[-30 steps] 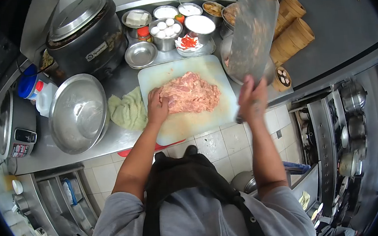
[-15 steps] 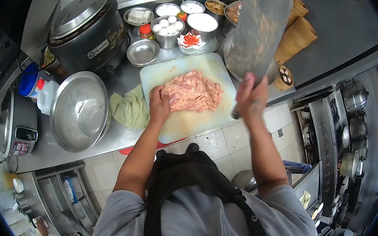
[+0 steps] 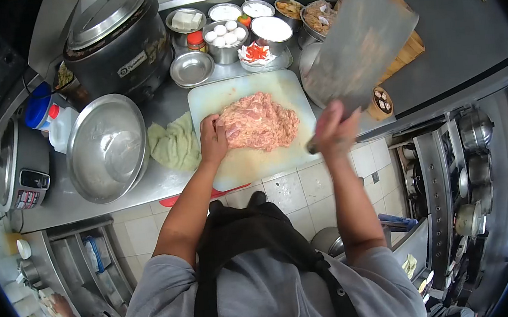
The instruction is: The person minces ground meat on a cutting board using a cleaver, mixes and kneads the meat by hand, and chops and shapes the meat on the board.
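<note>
A mound of raw chopped meat (image 3: 260,122) lies on a pale cutting board (image 3: 237,169). My left hand (image 3: 212,141) presses against the meat's left edge with its fingers curled over it. Raised to the right of the board, my right hand (image 3: 336,130) is closed round the handle of a large cleaver (image 3: 365,46). The cleaver's broad blade points up and away, smeared with bits of meat and a little blurred. It hides part of the steamers and bowls behind it. A crumpled green cloth (image 3: 173,142) touches the board's left side.
To the left stand a wide metal bowl (image 3: 109,165), a white jug (image 3: 60,136) and a big black cooker (image 3: 114,50). Behind the board are a pot of eggs (image 3: 226,51), a small steel dish (image 3: 192,70) and sliced red peppers (image 3: 255,53). Another person's hand (image 3: 61,307) shows at lower left.
The cleaver has swung a little to the right, its blade turning outward. My left hand stays on the meat. The other person's hand at lower left has shifted slightly.
</note>
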The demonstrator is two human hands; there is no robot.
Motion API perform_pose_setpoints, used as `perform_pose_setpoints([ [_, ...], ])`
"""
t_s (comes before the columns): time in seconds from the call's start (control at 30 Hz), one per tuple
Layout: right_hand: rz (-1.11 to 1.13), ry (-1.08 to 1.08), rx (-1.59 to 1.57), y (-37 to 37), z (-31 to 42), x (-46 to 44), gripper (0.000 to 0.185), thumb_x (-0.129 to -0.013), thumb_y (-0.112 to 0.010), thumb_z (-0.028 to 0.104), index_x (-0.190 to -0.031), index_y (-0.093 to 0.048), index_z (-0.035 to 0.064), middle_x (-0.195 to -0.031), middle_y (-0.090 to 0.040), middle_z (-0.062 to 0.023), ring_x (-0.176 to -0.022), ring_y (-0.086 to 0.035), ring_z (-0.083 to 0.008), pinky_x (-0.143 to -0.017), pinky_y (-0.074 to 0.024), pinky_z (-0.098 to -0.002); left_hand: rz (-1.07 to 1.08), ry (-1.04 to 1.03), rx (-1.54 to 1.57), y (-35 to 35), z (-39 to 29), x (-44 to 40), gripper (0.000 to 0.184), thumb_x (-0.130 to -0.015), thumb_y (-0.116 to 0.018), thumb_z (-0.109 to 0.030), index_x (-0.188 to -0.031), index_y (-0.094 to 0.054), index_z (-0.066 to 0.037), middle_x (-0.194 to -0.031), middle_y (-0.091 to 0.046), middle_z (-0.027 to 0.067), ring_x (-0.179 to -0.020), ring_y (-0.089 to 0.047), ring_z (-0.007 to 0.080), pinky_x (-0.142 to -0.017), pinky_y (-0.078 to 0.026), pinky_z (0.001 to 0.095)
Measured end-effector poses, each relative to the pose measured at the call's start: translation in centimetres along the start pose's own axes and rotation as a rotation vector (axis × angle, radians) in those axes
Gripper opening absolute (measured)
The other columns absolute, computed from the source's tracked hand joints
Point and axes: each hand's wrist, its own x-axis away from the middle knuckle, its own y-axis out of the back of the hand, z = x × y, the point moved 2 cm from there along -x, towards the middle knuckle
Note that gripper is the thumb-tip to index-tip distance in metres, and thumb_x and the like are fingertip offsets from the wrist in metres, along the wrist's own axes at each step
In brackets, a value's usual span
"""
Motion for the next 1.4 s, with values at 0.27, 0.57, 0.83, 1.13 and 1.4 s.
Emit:
perform_pose_setpoints([
  [0.27,0.658,-0.043,0.441,1.7,-4.0,0.1,0.02,-0.094,-0.055,0.018,-0.085,-0.058,0.001,-0.066,-0.06,-0.0151,-0.061,-0.059,-0.0274,-0.058,-0.0463,-0.0408,-0.008,0.022,-0.029,0.0,0.4,0.4,0.029,-0.098,-0.049,-0.02,-0.117,-0.053,0.001,-0.112,-0.058,0.0209,-0.106,-0.055,0.0356,-0.094,-0.044,0.0411],
  [0.57,0.099,-0.097,0.239,-2.3,-7.2,2.7,0.031,-0.098,-0.05,0.019,-0.115,-0.045,-0.0064,-0.077,-0.065,-0.0264,-0.068,-0.065,-0.0453,-0.06,-0.0489,-0.0499,0.003,0.063,0.022,0.2,-0.2,0.1,0.028,-0.096,-0.049,-0.017,-0.117,-0.053,0.001,-0.115,-0.056,0.0207,-0.107,-0.056,0.0346,-0.093,-0.045,0.0403],
  [0.83,0.533,-0.071,0.381,2.5,-1.5,-0.8,0.018,-0.096,-0.054,0.017,-0.09,-0.056,0.0007,-0.073,-0.06,-0.0146,-0.068,-0.058,-0.028,-0.061,-0.0451,-0.0381,-0.008,0.018,0.003,0.1,-0.3,0.0,0.028,-0.095,-0.05,-0.014,-0.117,-0.052,0.002,-0.115,-0.055,0.0211,-0.105,-0.056,0.0348,-0.092,-0.046,0.0397],
  [1.13,0.488,-0.06,0.561,-2.6,-9.4,4.6,0.019,-0.097,-0.048,0.017,-0.103,-0.052,-0.0008,-0.081,-0.066,-0.024,-0.073,-0.065,-0.0404,-0.065,-0.0496,-0.047,-0.031,-0.009,-0.002,0.1,-0.2,0.1,0.024,-0.096,-0.051,-0.015,-0.115,-0.053,0.001,-0.111,-0.057,0.0203,-0.105,-0.056,0.0355,-0.092,-0.045,0.0403],
  [1.4,0.496,-0.199,0.26,3.6,-0.5,-1.3,0.016,-0.096,-0.056,0.014,-0.097,-0.059,-0.0018,-0.073,-0.064,-0.0186,-0.064,-0.063,-0.0302,-0.061,-0.048,-0.0387,-0.034,0.002,0.008,0.2,-0.7,-0.1,0.023,-0.096,-0.05,-0.016,-0.113,-0.054,0.001,-0.109,-0.058,0.0204,-0.103,-0.055,0.0355,-0.091,-0.045,0.0411],
])
